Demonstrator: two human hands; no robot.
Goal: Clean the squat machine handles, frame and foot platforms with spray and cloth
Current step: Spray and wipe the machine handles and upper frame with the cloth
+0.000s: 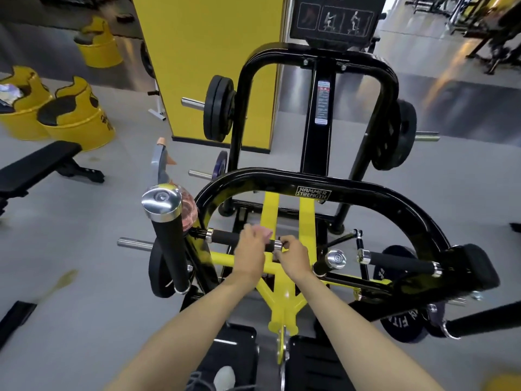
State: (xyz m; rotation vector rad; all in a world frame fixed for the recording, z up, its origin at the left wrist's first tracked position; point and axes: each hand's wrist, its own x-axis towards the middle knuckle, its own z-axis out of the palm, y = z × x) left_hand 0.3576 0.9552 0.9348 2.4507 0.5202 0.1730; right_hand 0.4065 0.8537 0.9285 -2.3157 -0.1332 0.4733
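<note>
Handle [225,237], one, under left hand [249,256], right hand [293,256], one cloth [264,231].

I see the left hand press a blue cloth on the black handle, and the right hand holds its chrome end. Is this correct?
Not quite: the cloth is pink, not blue. The head view shows the left hand pressing it on the black handle, the right hand holding its chrome end.

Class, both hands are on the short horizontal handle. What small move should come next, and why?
Probably slide the left hand with its pink cloth along the black handle toward the frame. The cloth sits near the chrome end, which the right hand pinches, while the rest of the grip is uncovered.
</note>
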